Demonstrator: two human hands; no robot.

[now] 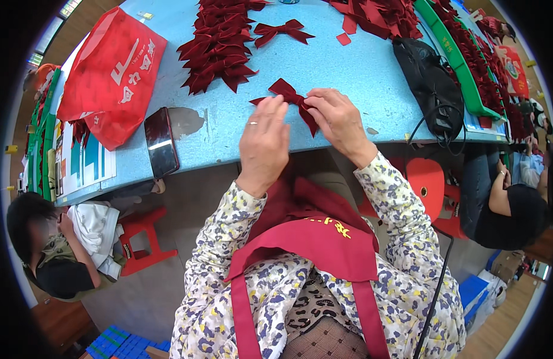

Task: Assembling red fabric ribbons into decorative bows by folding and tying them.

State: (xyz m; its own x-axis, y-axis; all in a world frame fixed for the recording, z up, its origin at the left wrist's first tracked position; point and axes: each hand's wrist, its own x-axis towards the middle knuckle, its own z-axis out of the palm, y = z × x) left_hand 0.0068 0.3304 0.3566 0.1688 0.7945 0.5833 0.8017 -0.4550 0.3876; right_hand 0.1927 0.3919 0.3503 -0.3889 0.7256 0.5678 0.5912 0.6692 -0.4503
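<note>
A dark red velvet bow (286, 90) is between my two hands, just above the near part of the blue table. My right hand (339, 122) pinches it beside the knot with thumb and forefinger, and one tail hangs down below. On the other side, the bent, closed fingers of my left hand (264, 140) are at the bow's left loop and tail. Those fingertips partly cover the bow, and the left thumb is mostly hidden. A second finished bow (283, 32) lies farther back, beside a stacked row of similar bows (220, 45).
A red bag (118, 78) and a dark phone (161, 142) lie to the left on the blue table (228, 122). Red ribbon pieces (378, 18) are heaped at the back right. A black pouch (429, 84) with a cord lies near a green tray (459, 66). People sit at both sides.
</note>
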